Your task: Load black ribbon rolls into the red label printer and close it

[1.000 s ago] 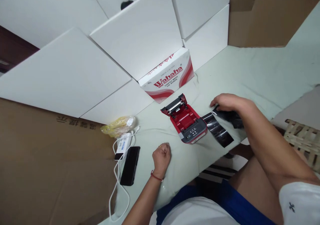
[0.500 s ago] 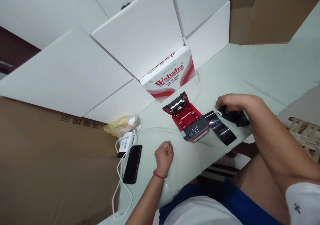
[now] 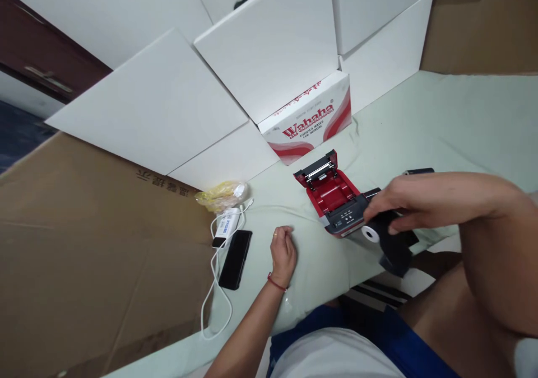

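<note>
In the head view, the right hand (image 3: 409, 199) is clamped from above on a black roll (image 3: 384, 233) with a white core, its loose dark tail (image 3: 397, 261) hanging below the fingers. Just left of that hand, an open red device (image 3: 336, 196) rests on the bench (image 3: 311, 271). The left hand (image 3: 283, 255), well apart, lies nearer the body with fingers loosely bent and nothing visible in it. The roll could unwind if the grip slackens; the device, apparently unsteadied, could shift if the roll bumps its near corner.
</note>
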`<action>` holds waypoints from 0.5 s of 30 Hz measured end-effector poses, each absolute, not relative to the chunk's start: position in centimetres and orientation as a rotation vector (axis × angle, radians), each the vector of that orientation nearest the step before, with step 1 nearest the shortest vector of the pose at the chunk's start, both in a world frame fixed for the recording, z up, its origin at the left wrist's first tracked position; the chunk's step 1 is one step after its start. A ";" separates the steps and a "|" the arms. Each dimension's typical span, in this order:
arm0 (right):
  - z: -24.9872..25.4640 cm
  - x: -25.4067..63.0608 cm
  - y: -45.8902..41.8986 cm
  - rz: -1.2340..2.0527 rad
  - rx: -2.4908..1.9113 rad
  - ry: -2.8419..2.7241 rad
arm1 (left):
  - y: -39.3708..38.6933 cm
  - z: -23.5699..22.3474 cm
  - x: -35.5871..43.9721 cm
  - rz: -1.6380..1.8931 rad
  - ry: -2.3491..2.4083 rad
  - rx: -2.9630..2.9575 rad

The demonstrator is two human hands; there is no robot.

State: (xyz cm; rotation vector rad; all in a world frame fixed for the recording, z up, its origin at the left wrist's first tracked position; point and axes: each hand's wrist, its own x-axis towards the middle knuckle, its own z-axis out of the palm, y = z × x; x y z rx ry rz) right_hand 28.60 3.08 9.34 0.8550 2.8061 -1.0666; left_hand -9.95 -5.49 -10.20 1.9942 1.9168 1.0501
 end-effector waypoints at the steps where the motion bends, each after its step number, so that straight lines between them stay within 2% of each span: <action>1: 9.1 27.6 3.5 -1.114 0.834 2.791 | -5.4 -10.3 -10.0 1.063 1.902 2.020; 4: 8.3 25.2 4.7 -1.115 0.887 2.794 | -5.2 -10.2 -9.9 1.118 1.858 2.064; 10: 6.3 21.5 5.9 -0.777 1.211 2.812 | -7.1 -7.5 -7.2 1.303 1.611 2.152; 15: 5.0 18.7 6.1 -0.525 1.328 2.674 | -8.5 -3.1 -2.5 1.025 1.234 2.407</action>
